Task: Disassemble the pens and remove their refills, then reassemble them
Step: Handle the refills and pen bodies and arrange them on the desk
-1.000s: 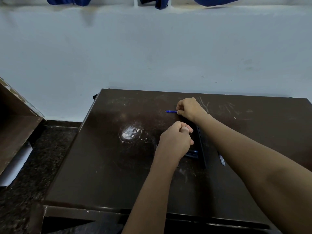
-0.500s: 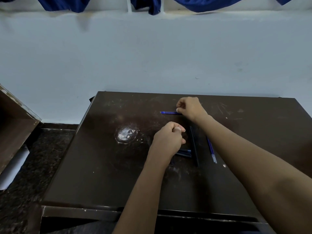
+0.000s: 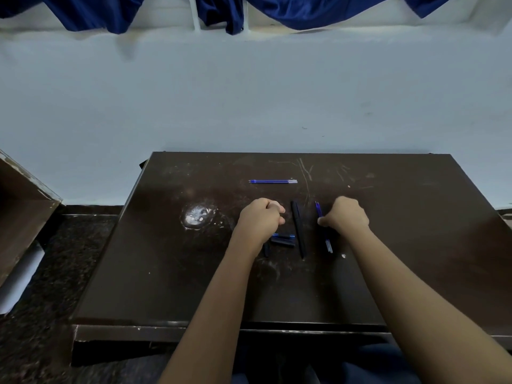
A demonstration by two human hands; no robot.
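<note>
on the dark table point(image 3: 415, 245) the pens lie in parts. one blue refill point(image 3: 273, 181) lies alone toward the far edge, well apart from both hands. the right hand point(image 3: 346, 216) is curled over a second refill point(image 3: 323, 227), fingertips touching its middle; whether it is pinched or only pressed down i cannot tell. the left hand point(image 3: 260, 217) is a loose fist just left of the black barrel point(image 3: 297, 228); i cannot tell if it holds anything. near its wrist lie short black pieces point(image 3: 282, 241), one showing blue. this looks like the switch from taking apart to reassembly: the refills are out, and the barrel lies free between the hands. the next move probably calls for lifting the near refill cleanly, aligning its tip with the barrel's open end, and sliding it in straight.
</note>
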